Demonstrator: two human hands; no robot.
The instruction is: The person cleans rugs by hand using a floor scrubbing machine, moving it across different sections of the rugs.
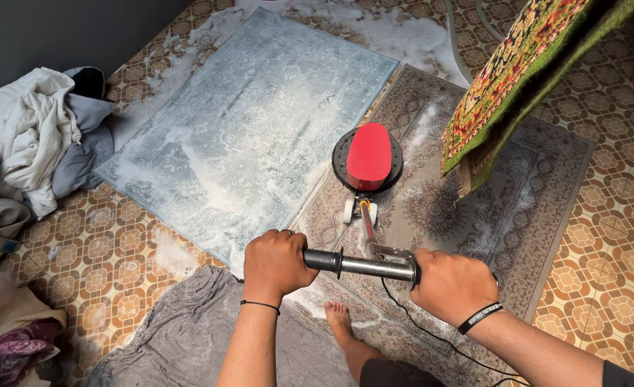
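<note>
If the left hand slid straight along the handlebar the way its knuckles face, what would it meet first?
The black grip collar beside the left hand, then the bare metal bar and the right hand.

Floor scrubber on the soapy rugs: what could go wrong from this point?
1. The bare foot stands on wet, foamy ground just behind the floor scrubber; a slip looks possible.
2. The black power cord trails over the wet beige rug near that foot, so tripping or wetting the cable is a concern.
3. A hanging red-green carpet droops close to the machine's head and might snag if it swings right.
Both the left hand and right hand grip the handlebar.
</note>
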